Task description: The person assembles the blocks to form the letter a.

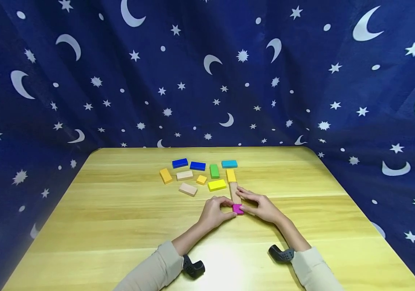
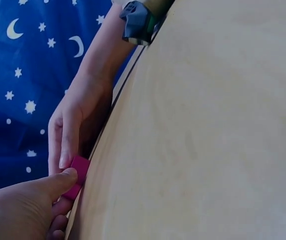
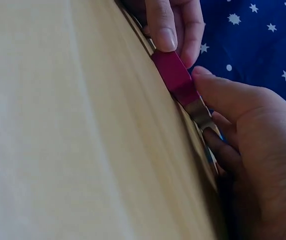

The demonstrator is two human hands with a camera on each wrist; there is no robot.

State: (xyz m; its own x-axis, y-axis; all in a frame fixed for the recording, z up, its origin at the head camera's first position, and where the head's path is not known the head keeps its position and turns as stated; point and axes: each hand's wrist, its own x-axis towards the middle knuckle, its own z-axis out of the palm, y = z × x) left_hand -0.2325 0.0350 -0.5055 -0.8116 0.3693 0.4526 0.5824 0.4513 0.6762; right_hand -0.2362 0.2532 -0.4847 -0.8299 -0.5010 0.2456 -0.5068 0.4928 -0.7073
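Note:
A magenta block (image 1: 237, 209) lies at the near end of a row on the table, against plain wood (image 1: 234, 193), with a yellow-orange block (image 1: 231, 175) at the far end. My left hand (image 1: 215, 211) pinches the magenta block between thumb and curled fingers; the left wrist view shows the thumb (image 2: 62, 182) on its face. From the other side my right hand (image 1: 263, 207) touches the row, its thumb on the magenta block and its fingers along the plain wood. The right wrist view shows the magenta block (image 3: 173, 75) meeting the wood.
Left of and beyond the row lie loose blocks: yellow (image 1: 216, 185), green (image 1: 214, 171), light blue (image 1: 229, 164), dark blue (image 1: 198, 166), orange (image 1: 165, 176), a small orange one (image 1: 202, 179) and plain wood (image 1: 188, 189). A starry curtain (image 1: 207, 81) hangs behind the wooden table (image 1: 102, 226).

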